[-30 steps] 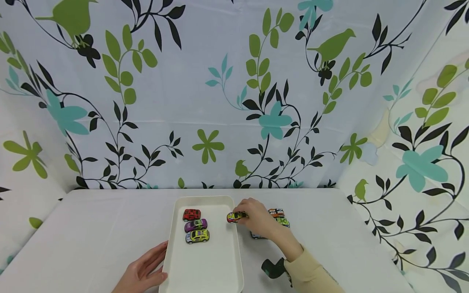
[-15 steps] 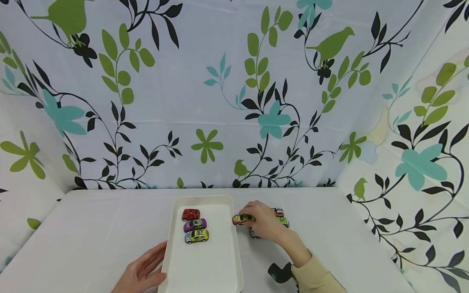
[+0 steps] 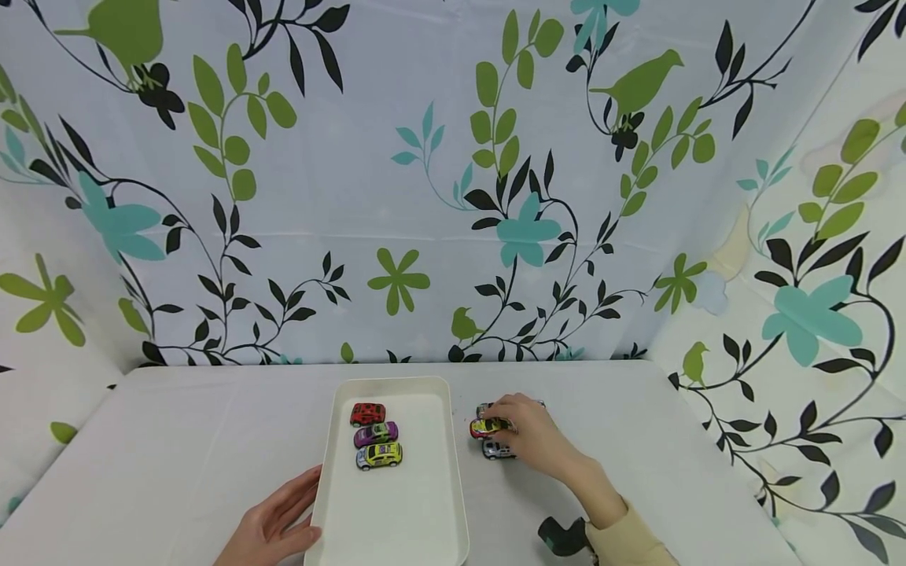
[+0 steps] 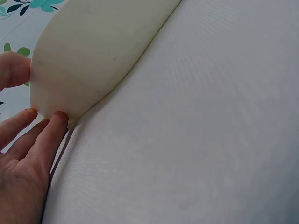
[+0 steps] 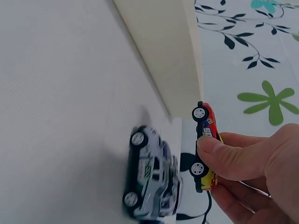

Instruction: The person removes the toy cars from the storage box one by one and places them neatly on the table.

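My right hand (image 3: 541, 440) pinches a red and yellow toy car (image 5: 209, 122) between thumb and fingers. It is just right of the white tray (image 3: 403, 519), above the cars there. A silver toy car (image 5: 152, 175) stands close below the held one in the right wrist view. My left hand (image 3: 272, 523) touches the tray's left outer wall with extended fingers; thumb and fingertips (image 4: 58, 119) lie against the wall in the left wrist view. Inside the tray, a red car (image 3: 367, 414), a purple car (image 3: 376, 434) and a yellow car (image 3: 378, 456) stand in a column.
Another car (image 3: 484, 409) shows partly behind my right hand, which hides more of that group. A dark strap piece (image 3: 562, 537) sits at my right wrist. The white table (image 3: 177, 456) ends at a leaf-patterned curtain (image 3: 396, 181).
My right hand has moved right, carrying the red and yellow car from the tray's right rim to above the cars beside it. My left hand stays at the tray's side.
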Demonstrator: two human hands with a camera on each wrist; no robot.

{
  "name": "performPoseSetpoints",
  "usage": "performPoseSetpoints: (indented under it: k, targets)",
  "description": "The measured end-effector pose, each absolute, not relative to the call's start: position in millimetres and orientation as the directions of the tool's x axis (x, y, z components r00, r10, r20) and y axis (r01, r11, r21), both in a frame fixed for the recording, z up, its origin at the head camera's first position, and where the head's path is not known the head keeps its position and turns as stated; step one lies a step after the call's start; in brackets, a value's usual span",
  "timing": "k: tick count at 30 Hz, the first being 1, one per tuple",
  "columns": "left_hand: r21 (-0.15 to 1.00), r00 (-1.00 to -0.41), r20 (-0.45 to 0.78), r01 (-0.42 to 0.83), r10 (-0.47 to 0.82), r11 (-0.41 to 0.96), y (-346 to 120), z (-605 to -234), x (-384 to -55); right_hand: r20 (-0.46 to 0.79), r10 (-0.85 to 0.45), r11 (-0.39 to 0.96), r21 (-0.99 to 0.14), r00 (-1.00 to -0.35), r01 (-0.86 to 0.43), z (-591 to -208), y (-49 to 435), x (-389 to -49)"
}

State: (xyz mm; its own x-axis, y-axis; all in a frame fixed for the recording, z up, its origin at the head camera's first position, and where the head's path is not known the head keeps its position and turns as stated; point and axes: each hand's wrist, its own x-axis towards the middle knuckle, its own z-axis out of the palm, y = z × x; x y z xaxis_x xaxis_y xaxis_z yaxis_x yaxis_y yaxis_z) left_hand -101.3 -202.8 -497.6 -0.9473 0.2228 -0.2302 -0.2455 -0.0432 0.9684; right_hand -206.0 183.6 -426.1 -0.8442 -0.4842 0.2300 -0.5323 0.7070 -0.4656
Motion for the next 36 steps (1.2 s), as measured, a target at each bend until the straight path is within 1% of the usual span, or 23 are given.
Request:
performPoseSetpoints:
  k: [5, 12, 19, 25, 30, 36]
  targets:
    - [0.967, -0.946, -0.231, -0.25, 0.229, -0.055, -204, -499, -102, 0.227, -0.435, 0.728, -0.481, -0.871, -0.489, -429, 199, -201]
    - [0.968, -0.945, -0.224, -0.243, 0.239, -0.055, -205, -497, -102, 0.261, -0.382, 0.747, -0.477, -0.887, -0.462, -433, 221, -196]
    - [0.97, -0.948, -0.22, -0.237, 0.229, -0.05, -205, -499, -101, 0.249, -0.369, 0.767, -0.462, -0.895, -0.445, -439, 238, -194]
    - [0.967, -0.945, -0.229, -0.249, 0.235, -0.061, -205, -500, -101, 0.269, -0.358, 0.767, -0.461, -0.894, -0.446, -445, 251, -192]
    - [0.969, -0.948, -0.227, -0.243, 0.225, -0.048, -204, -499, -101, 0.245, -0.347, 0.776, -0.467, -0.905, -0.424, -450, 258, -190]
    - [0.967, -0.946, -0.233, -0.251, 0.226, -0.051, -203, -500, -101, 0.256, -0.358, 0.778, -0.45, -0.898, -0.439, -457, 263, -189]
